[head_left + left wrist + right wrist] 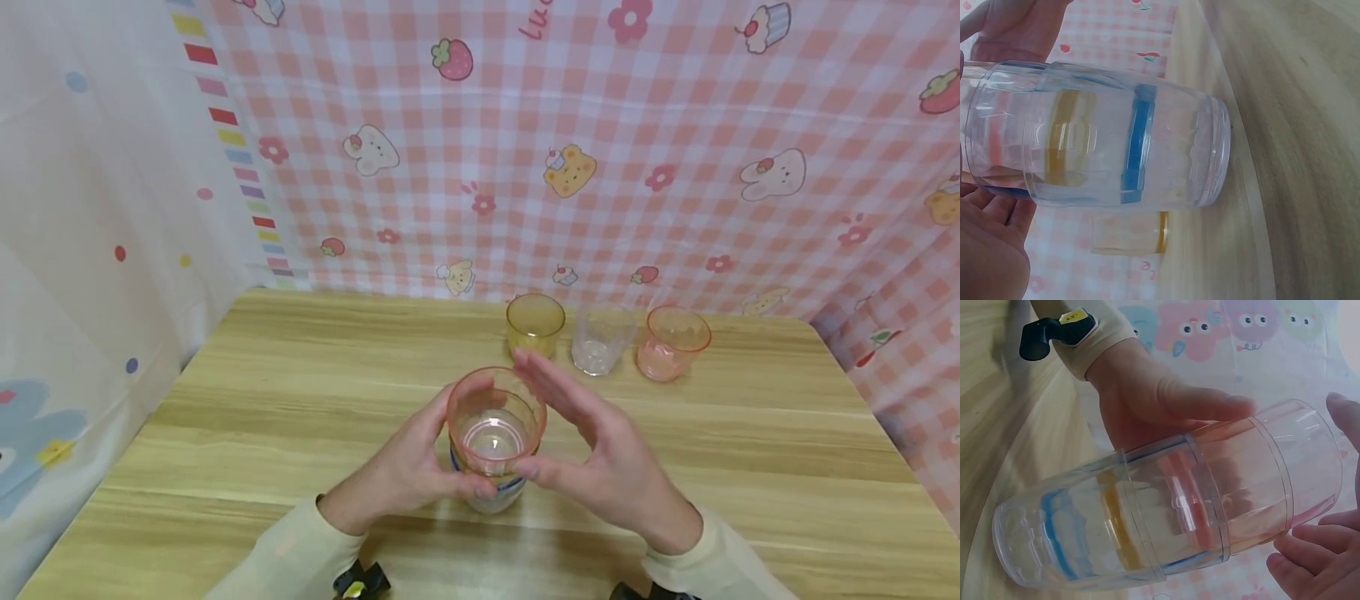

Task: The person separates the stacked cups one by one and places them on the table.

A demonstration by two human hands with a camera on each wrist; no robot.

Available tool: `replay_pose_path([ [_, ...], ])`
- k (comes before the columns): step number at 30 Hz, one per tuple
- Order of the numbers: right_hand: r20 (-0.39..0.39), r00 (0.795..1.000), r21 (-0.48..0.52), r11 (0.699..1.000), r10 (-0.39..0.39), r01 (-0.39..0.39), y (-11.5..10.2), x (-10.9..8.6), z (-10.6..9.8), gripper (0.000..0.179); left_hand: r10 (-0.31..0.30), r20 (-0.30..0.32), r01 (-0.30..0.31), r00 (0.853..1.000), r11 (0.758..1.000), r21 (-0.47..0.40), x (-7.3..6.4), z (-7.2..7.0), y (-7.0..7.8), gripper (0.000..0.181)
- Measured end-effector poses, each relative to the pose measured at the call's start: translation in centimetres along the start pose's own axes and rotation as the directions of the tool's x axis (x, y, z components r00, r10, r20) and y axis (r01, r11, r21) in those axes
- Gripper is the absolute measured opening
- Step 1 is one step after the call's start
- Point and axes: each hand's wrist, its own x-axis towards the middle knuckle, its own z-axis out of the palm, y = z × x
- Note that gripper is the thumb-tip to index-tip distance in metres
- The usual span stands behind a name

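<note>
A stack of nested clear plastic cups (495, 429) stands upright on the table near the front. Its lowest cup is colourless; blue, amber and pink bands show through the walls, and a pink rim is on top. My left hand (412, 467) grips the stack from the left, with the thumb (1216, 403) across the near side and the fingers partly hidden behind. On the right side, my right hand (592, 442) is spread with fairly straight fingers around the upper cup. Its thumb tip is close to the rim; whether it touches I cannot tell.
Behind the stack stand an amber cup (536, 327), a colourless cup (600, 337) and a pink cup (672, 343) in a row. The wooden table (247, 417) meets a pink checked cloth (480, 150) at the back and a white cloth (112, 208) on the left.
</note>
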Motion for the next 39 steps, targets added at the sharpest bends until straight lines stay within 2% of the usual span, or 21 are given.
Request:
replay_pose_path([
  [6, 0.010, 0.998, 0.009, 0.998, 0.067, -0.067, 0.0, -0.1, 0.4, 0.101, -0.018, 0.011, 0.018, 1.000, 1.000, -0.020, 0.1, 0.0, -0.1, 0.104],
  [11, 0.016, 0.999, 0.014, 0.999, 0.041, -0.041, 0.1, 0.0, 0.7, 0.104, -0.025, 0.013, 0.026, 1.000, 1.000, -0.017, 0.0, 0.0, -0.2, 0.102],
  [17, 0.016, 0.998, 0.020, 0.998, 0.059, -0.059, -0.1, 0.2, 1.0, 0.106, -0.042, 0.014, 0.041, 0.999, 0.999, 0.025, 0.0, 0.0, -0.2, 0.103],
  [29, -0.007, 0.995, 0.028, 0.995, 0.098, -0.097, 0.1, 0.4, 1.3, 0.097, -0.081, 0.010, 0.080, 0.997, 0.993, 0.082, -0.2, 0.0, -0.3, 0.107],
  [39, -0.015, 0.995, -0.022, 0.995, 0.095, -0.096, 0.3, 0.6, 1.0, 0.092, -0.090, 0.008, 0.088, 0.996, 0.992, 0.095, -0.1, 0.0, -0.1, 0.109],
])
